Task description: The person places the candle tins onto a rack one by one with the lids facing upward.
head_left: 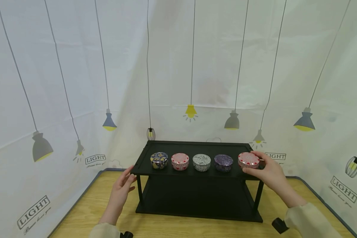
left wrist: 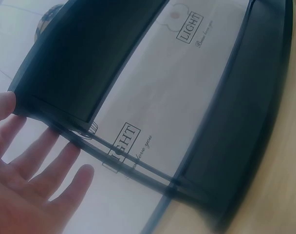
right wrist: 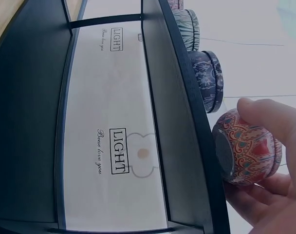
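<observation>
Your right hand covers the far side of the red tin at three o'clock. Your left wrist view is blurred, cutting the left hand off at seven o'clock.

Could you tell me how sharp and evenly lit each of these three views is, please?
Head view: soft, even light, sharp on the shelf and tins, straight lines bowed at the edges. Left wrist view: hazy and blurred, left hand washed out. Right wrist view: red tin fairly crisp, thumb close and soft, backdrop bright.
</observation>
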`<state>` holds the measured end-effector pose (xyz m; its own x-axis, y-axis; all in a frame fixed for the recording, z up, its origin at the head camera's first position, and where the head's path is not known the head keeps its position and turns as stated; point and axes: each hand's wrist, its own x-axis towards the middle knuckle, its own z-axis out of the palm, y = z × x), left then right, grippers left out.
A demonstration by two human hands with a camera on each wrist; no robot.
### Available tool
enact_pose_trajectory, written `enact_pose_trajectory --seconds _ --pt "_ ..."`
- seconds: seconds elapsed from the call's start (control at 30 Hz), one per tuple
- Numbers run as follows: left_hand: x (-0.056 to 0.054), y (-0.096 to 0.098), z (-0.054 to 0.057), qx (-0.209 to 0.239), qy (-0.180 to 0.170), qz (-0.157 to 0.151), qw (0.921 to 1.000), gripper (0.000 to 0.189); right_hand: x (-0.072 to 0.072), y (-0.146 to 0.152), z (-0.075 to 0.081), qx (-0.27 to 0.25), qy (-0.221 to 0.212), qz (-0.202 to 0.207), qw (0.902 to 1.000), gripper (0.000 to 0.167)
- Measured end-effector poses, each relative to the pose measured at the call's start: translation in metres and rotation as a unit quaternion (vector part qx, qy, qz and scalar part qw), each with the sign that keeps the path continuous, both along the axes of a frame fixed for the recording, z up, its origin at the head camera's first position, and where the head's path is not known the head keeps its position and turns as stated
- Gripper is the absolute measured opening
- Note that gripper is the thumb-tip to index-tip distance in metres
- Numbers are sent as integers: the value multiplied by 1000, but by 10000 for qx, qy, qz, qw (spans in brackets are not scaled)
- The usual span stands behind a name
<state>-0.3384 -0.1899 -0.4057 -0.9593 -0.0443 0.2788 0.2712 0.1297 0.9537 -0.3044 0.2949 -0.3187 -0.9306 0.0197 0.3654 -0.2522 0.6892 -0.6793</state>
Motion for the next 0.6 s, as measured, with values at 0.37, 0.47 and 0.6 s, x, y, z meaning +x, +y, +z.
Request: enact_pose_trajectory --seconds 0.37,0.47,0.6 --pt "1 0 1 -14 -27 -14 10000 52 -8 3 -5 251 -179 -52 9995 86" --pt "1 0 1 -10 2 -31 10000 52 -9 4 -5 337 -194 -73 9992 87" --pt "1 0 1 -19 0 -2 10000 52 -9 6 -6 483 -225 -116 9985 87"
